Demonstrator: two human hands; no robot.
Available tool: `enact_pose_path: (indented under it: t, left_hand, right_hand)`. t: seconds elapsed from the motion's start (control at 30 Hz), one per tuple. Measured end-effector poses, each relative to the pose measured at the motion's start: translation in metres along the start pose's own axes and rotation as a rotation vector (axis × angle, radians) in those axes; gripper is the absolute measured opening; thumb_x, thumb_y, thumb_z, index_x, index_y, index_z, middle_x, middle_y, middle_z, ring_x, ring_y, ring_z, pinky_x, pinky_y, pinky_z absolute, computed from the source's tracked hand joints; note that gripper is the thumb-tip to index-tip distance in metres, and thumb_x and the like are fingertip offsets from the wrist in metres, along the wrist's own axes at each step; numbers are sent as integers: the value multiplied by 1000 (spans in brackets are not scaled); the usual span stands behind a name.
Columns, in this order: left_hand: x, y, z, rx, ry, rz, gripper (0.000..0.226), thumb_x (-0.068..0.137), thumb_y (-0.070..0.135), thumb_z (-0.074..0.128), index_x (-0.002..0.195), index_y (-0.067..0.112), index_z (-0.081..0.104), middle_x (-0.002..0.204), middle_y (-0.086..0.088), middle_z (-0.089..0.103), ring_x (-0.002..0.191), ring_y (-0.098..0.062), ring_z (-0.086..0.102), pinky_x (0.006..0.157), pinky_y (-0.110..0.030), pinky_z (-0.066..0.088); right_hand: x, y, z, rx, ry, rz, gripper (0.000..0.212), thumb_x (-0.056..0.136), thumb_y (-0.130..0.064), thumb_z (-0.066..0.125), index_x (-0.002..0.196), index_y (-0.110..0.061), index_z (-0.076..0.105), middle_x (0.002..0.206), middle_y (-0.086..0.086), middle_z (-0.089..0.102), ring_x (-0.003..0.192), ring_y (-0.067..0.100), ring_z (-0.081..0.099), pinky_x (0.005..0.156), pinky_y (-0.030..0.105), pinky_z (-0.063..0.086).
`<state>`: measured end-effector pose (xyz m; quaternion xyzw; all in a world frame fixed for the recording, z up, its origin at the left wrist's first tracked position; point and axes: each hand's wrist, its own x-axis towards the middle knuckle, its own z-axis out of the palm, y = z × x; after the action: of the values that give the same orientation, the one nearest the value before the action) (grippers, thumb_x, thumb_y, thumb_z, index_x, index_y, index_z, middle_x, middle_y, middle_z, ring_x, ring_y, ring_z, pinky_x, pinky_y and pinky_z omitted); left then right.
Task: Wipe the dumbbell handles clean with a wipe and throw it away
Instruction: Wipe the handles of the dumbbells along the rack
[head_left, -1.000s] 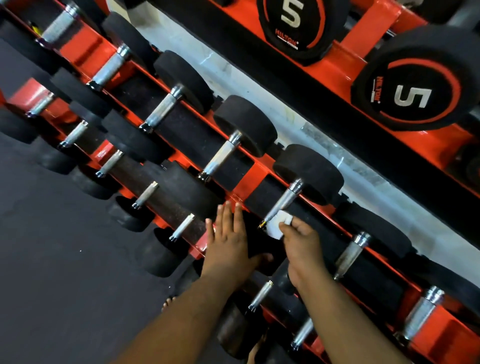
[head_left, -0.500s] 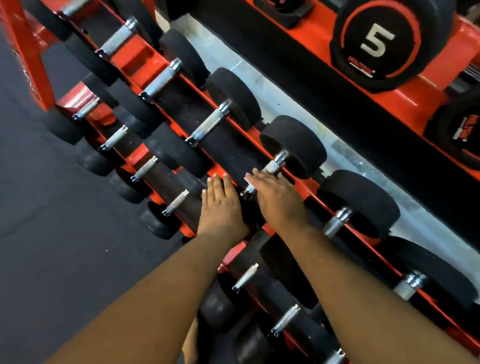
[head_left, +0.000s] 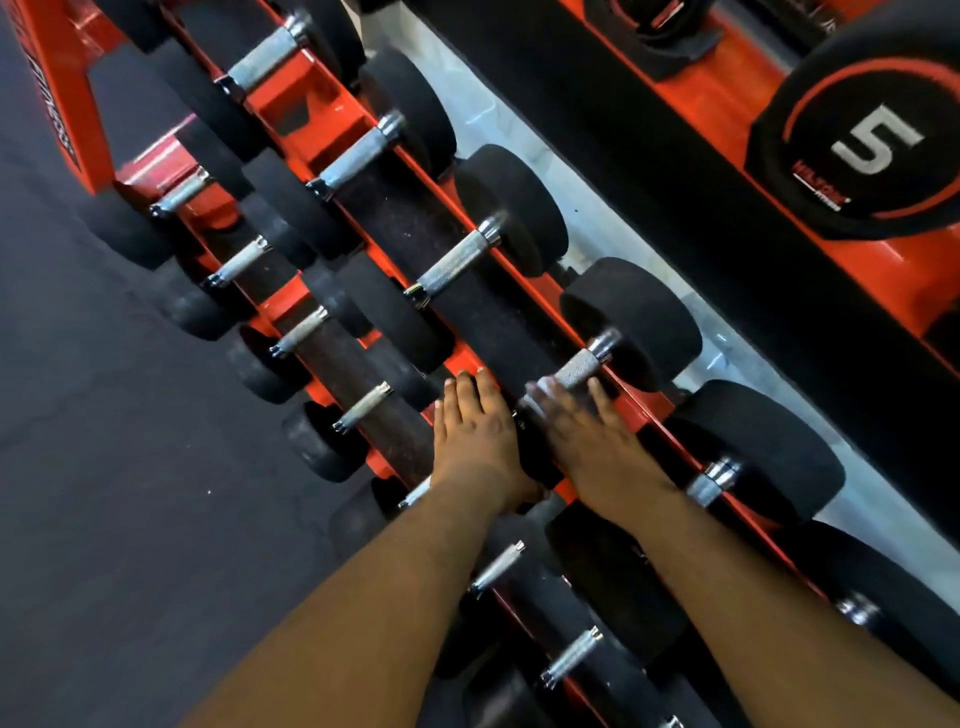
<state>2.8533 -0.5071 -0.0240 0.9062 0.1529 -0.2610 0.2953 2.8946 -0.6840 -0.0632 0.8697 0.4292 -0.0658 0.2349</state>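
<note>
Black dumbbells with knurled steel handles lie in rows on a red rack (head_left: 291, 109). My right hand (head_left: 582, 436) lies over the near end of one handle (head_left: 579, 368), holding a white wipe (head_left: 535, 396) against it. Only a small, blurred edge of the wipe peeks out by the fingers. That dumbbell's far head (head_left: 634, 322) is in plain view. My left hand (head_left: 475, 431) rests flat, fingers straight, on the black near head of the same dumbbell, just left of my right hand.
More dumbbells fill the rack's lower tier (head_left: 358, 410) and run on to both sides. A second red rack at the upper right holds a black weight marked 5 (head_left: 872, 150). Dark rubber floor (head_left: 104, 467) lies to the left.
The view has shifted along the rack. My right hand has slid up from the handle's near end and back toward it with the wipe. My left hand stays flat on the dumbbell head.
</note>
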Motion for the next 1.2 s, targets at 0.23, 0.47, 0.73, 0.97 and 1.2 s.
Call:
enact_pose_path:
  t: [0.23,0.47,0.73,0.97,1.2]
  left_hand:
    - [1,0,-5,31,-52,-12,152,64,45,92,157,6,-22,167,-16,-18,155,-30,-19,123,-42,-11]
    - [-1,2,-3,40,-28,-23,151,64,45,93,157,7,-20,168,-14,-18,155,-30,-18,125,-42,-9]
    - [-2,3,-3,63,-9,-30,152,61,47,94,158,6,-16,168,-13,-15,156,-30,-17,127,-42,-7]
    - [-2,4,-6,41,-17,-31,151,62,45,94,158,9,-18,168,-10,-18,155,-27,-19,127,-41,-8]
    - [-3,4,-5,48,-7,-31,152,61,46,94,158,9,-17,169,-10,-16,156,-27,-17,127,-42,-6]
  right_hand:
    - [16,14,10,105,154,269,65,98,-11,23,160,-6,4,168,17,2,155,32,-1,123,54,13]
    - [15,22,19,32,176,-33,65,97,-19,25,160,-8,16,167,14,12,155,31,7,119,61,19]
    - [20,1,26,78,227,-87,66,93,-23,34,155,-5,21,163,14,27,153,33,18,121,57,16]
    - [17,15,28,-4,261,-184,63,97,-21,30,159,-8,23,166,17,17,154,34,11,122,57,16]
    - [48,4,17,110,210,-163,49,91,-15,31,138,-12,44,127,10,56,130,33,49,120,50,29]
